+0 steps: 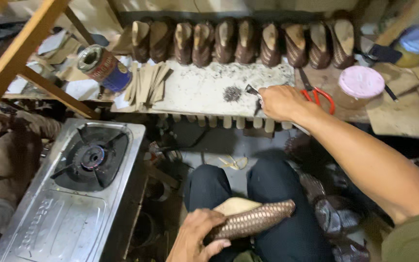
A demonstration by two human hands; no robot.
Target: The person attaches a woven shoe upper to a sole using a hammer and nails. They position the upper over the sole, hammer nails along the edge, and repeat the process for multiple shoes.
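Observation:
On my lap my left hand grips a brown woven shoe upper on a last, sole side up, lying across my dark trousers. My right hand reaches forward to the white work board and is closed on a metal plier-like tool, its tip beside a small heap of dark tacks. Along the far edge of the board stands a row of several matching brown woven shoes on lasts.
A single-burner steel gas stove sits at the left near my knee. A tipped tin can and a stack of tan insoles lie at the board's left. Red-handled scissors, a pink-lidded tub and a wooden frame surround it.

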